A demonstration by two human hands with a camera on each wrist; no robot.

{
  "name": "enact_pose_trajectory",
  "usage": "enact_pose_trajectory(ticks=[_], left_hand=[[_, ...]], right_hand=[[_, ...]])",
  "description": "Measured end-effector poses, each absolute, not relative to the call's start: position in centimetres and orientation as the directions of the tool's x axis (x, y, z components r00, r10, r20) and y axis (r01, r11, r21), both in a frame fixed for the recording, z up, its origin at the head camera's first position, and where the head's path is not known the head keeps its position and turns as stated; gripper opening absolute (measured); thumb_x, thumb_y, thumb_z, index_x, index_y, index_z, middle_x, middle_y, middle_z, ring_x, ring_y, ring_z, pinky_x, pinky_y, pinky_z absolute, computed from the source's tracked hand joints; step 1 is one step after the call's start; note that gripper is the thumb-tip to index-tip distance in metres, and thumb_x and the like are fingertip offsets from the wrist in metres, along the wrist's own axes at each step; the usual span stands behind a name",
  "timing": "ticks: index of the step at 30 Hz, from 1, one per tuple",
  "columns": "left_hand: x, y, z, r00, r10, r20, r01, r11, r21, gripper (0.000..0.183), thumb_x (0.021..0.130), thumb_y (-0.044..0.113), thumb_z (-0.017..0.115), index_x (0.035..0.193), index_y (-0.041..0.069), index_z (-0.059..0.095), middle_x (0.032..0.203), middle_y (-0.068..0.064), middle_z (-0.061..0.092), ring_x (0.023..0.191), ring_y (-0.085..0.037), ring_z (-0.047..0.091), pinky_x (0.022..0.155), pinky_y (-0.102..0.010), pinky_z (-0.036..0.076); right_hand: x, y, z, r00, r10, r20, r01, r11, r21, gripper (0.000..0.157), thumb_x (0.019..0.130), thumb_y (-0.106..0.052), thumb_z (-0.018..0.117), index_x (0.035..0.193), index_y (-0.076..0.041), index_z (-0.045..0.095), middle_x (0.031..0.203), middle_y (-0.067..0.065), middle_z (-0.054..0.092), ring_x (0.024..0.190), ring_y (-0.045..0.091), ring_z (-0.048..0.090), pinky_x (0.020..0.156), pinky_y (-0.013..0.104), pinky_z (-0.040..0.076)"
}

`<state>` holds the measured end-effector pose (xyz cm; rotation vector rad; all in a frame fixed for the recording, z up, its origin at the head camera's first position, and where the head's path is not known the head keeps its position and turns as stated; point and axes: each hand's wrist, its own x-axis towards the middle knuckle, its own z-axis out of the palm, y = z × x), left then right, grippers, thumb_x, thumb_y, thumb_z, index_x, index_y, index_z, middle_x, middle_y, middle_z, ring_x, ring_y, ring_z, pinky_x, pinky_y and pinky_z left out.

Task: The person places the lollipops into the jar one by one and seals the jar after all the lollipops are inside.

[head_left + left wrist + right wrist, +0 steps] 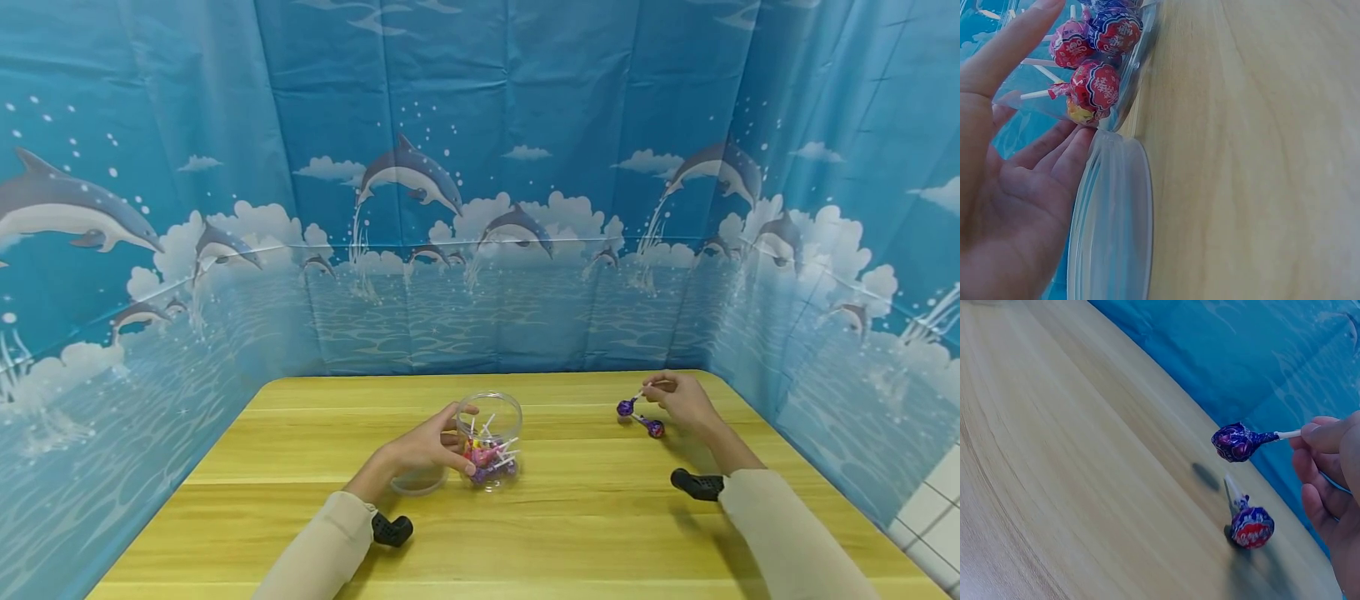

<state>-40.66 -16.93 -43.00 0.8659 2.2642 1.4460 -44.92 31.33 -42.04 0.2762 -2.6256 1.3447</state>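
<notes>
A clear jar of wrapped lollipops stands on the table, with my left hand curled round its left side. Through the jar wall in the left wrist view show red, pink and purple lollipops with white sticks. My right hand pinches the white stick of a purple-wrapped lollipop between thumb and fingertips. That lollipop's head is raised over the table, its shadow below. Under it lies a second purple lollipop with a red label, its stick pointing toward the raised one.
A round clear lid lies on the wooden table beside the jar, partly under my left hand and wrist. Blue dolphin-print curtains line the table's back and sides. A black device sits on each wrist.
</notes>
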Motion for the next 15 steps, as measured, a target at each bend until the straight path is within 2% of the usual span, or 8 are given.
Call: enact_pose_trajectory(ticks=[7, 15], left_hand=[[-40.6, -16.9, -42.8, -0.768, 0.638, 0.048, 0.319, 0.316, 0.893, 0.088, 0.087, 0.024, 0.087, 0.157, 0.025, 0.034, 0.141, -0.013, 0.049, 0.137, -0.036, 0.049, 0.11, -0.049, 0.043], [-40.5, -16.8, -42.7, -0.757, 0.651, 0.062, 0.309, 0.273, 0.911, 0.087, 0.088, 0.015, 0.086, 0.158, 0.017, 0.033, 0.139, -0.016, 0.052, 0.136, -0.036, 0.05, 0.112, -0.05, 0.04]], right_hand=[[-44.8, 30.3, -41.1, -0.949, -0.108, 0.297, -0.305, 0.565, -0.767, 0.029, 0.108, -0.02, 0.059, 0.124, 0.004, 0.062, 0.121, 0.023, 0.069, 0.111, 0.041, 0.064, 0.096, 0.059, 0.051], [-44.3, 28.0, -39.5, -0.934, -0.15, 0.325, -0.353, 0.532, -0.77, 0.024, 0.108, -0.017, 0.059, 0.121, 0.003, 0.064, 0.115, 0.02, 0.07, 0.109, 0.038, 0.065, 0.093, 0.051, 0.054]])
